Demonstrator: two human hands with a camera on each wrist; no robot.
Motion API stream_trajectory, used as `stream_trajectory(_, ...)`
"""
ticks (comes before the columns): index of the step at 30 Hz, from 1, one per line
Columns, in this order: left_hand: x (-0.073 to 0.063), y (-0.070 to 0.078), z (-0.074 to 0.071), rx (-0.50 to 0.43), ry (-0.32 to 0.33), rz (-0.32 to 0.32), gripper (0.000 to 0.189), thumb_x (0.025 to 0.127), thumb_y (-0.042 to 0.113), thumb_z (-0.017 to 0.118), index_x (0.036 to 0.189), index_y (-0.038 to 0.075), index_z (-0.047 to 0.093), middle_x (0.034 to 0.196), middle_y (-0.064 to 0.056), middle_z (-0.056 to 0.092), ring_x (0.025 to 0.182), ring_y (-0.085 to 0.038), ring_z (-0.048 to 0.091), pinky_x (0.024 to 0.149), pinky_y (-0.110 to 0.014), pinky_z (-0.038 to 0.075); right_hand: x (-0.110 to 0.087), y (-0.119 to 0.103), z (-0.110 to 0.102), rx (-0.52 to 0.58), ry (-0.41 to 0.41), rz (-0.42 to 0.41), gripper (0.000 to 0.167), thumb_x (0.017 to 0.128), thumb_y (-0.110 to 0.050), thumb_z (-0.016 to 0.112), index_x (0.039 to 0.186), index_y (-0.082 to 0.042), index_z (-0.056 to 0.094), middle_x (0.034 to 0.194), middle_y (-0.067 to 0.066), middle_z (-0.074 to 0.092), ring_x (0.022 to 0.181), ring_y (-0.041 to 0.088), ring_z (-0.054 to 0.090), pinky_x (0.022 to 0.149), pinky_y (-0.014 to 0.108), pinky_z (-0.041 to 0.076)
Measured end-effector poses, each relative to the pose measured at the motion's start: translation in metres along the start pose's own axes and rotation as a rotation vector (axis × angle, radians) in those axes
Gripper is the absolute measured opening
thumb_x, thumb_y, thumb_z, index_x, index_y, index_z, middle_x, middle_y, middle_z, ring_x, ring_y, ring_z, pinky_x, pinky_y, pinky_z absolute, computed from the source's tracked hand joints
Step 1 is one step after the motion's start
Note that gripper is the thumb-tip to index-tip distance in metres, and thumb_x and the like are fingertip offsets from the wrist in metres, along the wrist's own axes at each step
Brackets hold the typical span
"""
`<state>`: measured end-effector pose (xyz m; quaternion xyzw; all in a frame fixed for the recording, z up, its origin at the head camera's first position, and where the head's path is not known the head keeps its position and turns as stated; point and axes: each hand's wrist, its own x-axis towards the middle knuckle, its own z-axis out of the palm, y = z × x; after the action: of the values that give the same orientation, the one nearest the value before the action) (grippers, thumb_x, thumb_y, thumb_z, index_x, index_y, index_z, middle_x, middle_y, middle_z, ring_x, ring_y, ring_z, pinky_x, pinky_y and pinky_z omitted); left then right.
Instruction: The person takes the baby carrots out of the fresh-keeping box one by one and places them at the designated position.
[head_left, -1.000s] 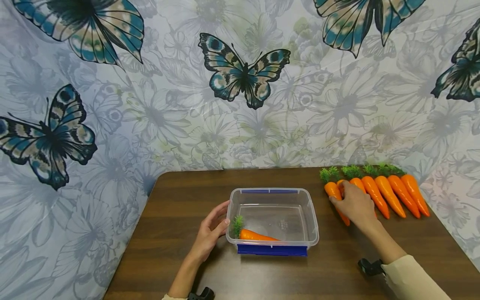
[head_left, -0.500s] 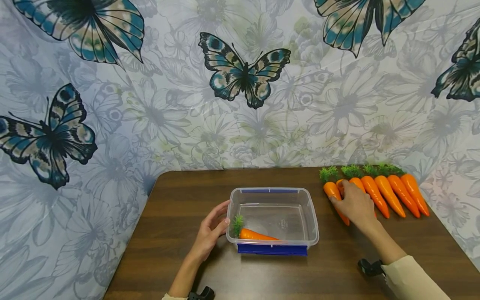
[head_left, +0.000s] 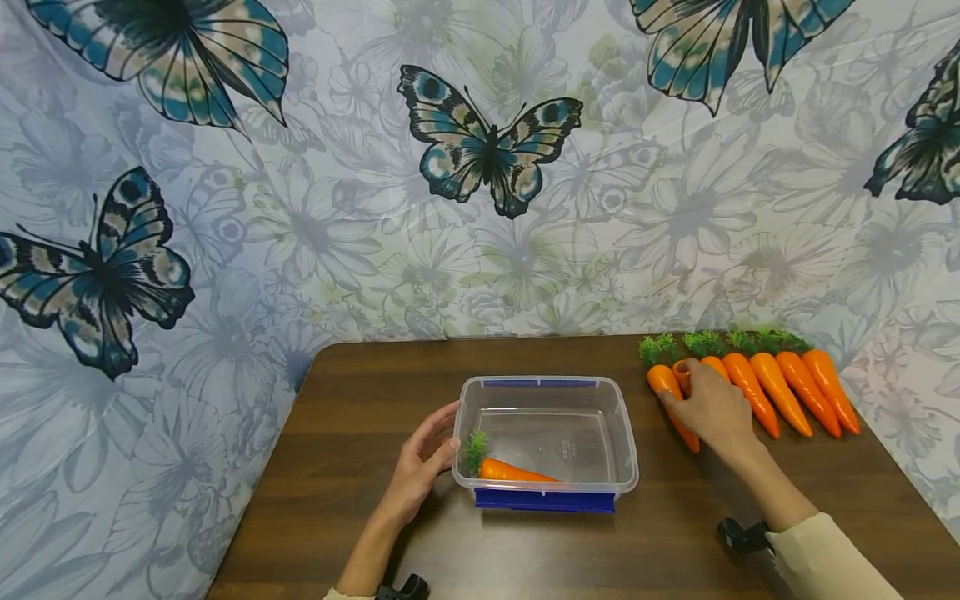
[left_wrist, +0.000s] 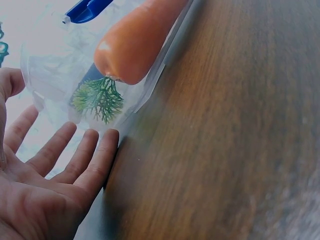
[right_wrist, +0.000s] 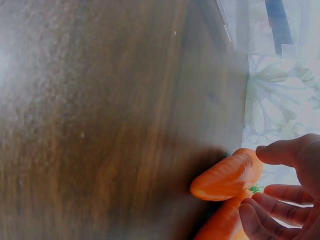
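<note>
My left hand rests against the left wall of a clear plastic box with blue clips. In the left wrist view its fingers are spread and extended at the box's corner. One carrot with a green top lies inside along the near wall. My right hand is over the left end of a row of carrots. Its thumb overlaps the leftmost carrot, and its loosely bent fingers reach over the second carrot, which the hand partly hides. Between thumb and fingers a gap shows in the right wrist view.
Several more carrots with green tops lie side by side at the table's back right. The brown wooden table meets a butterfly-patterned backdrop at its far edge. Both wrists wear black cameras.
Both hands stay almost in place. The right hand and forearm shift very slightly; the box and carrots keep their positions.
</note>
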<state>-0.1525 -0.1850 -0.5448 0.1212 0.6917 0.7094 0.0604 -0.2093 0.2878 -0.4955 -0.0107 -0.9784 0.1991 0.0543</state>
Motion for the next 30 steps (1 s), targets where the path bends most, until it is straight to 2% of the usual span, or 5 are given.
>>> stream_trajectory(4,-0.001,-0.001,0.0,0.007,-0.002,-0.003,0.056,0.11,0.014,0.061,0.163,0.018,0.045,0.162,-0.024,0.05,0.137,-0.045,0.062,0.097,-0.039,0.064,-0.002,-0.005,-0.004,0.0,-0.003,-0.013,0.058,0.099,-0.043,0.074,0.137,-0.002,0.06,0.117,0.026,0.071,0.081,0.038,0.064,0.064,0.054,0.05)
stream_trajectory(8,-0.001,-0.002,0.0,0.016,0.012,-0.006,0.056,0.109,0.013,0.061,0.163,0.017,0.046,0.161,-0.025,0.051,0.135,-0.041,0.064,0.095,-0.038,0.064,-0.004,-0.015,-0.009,0.005,-0.005,-0.06,0.058,0.098,-0.044,0.075,0.137,-0.002,0.062,0.114,0.024,0.072,0.081,0.034,0.066,0.062,0.05,0.051)
stream_trajectory(16,-0.001,-0.001,-0.001,0.016,0.006,-0.003,0.056,0.11,0.013,0.061,0.163,0.016,0.045,0.161,-0.026,0.05,0.134,-0.04,0.065,0.095,-0.038,0.064,-0.007,-0.042,-0.021,0.016,-0.047,-0.137,0.061,0.099,-0.046,0.075,0.139,-0.002,0.061,0.126,0.025,0.073,0.099,0.04,0.072,0.079,0.057,0.059)
stream_trajectory(23,-0.001,-0.001,-0.001,0.007,0.002,-0.007,0.056,0.11,0.014,0.061,0.163,0.019,0.045,0.162,-0.021,0.05,0.137,-0.046,0.061,0.096,-0.039,0.064,-0.011,-0.064,-0.024,0.012,-0.014,-0.208,0.051,0.096,-0.041,0.08,0.13,-0.006,0.067,0.107,0.014,0.075,0.083,0.026,0.069,0.068,0.047,0.056)
stream_trajectory(30,-0.001,-0.003,-0.003,0.011,0.004,-0.003,0.056,0.11,0.014,0.061,0.163,0.016,0.045,0.161,-0.025,0.05,0.135,-0.039,0.065,0.096,-0.039,0.064,-0.016,-0.081,-0.026,0.016,-0.019,-0.25,0.048,0.096,-0.04,0.079,0.13,-0.008,0.068,0.099,0.008,0.071,0.08,0.019,0.062,0.065,0.037,0.049)
